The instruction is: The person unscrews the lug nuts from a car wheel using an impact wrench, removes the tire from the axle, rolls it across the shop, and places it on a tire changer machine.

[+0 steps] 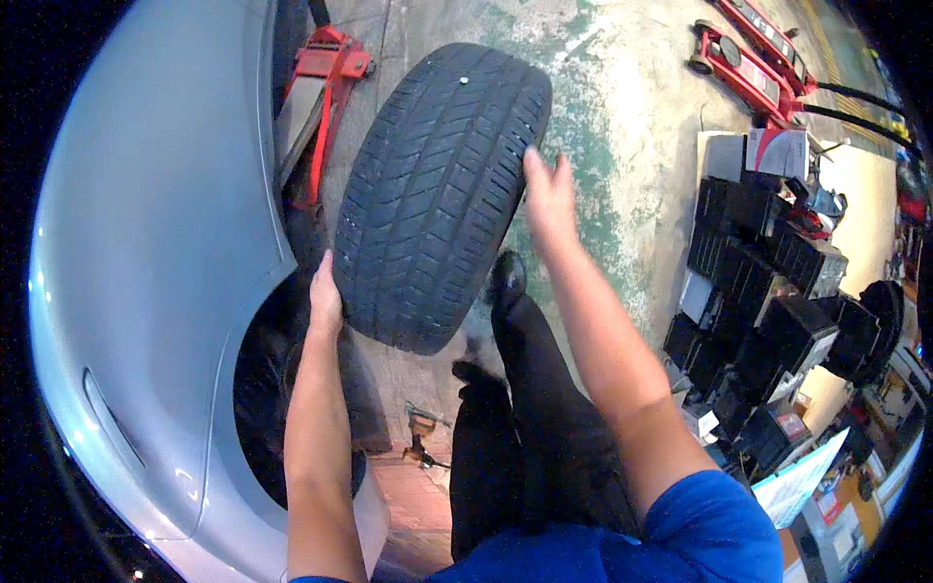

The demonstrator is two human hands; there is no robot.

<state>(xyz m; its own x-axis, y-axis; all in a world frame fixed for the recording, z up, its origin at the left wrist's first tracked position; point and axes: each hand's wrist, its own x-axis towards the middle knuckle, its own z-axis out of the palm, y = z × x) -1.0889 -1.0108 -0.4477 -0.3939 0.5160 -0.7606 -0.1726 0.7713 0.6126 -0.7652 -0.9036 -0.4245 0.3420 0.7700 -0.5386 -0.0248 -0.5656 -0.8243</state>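
Note:
A black tyre (432, 199) with a grooved tread stands tilted in front of me, its tread facing up at me. My left hand (327, 299) presses on its near left side, fingers against the sidewall and partly hidden. On the right edge, my right hand (551, 202) bears on the shoulder of the tread, with a gap between two of its digits. The tyre sits between both hands. Whether its underside touches the floor I cannot tell. A small pale speck (464, 81) shows in the tread near the far end.
Left of me is a silver-blue car (155, 253) with an uncovered wheel arch (260, 389). A red floor jack (328, 73) stands beside it. More red jacks (753, 73) lie far right. Stacked black boxes (748, 262) line the right side. A dark metal tool (420, 437) lies near my feet.

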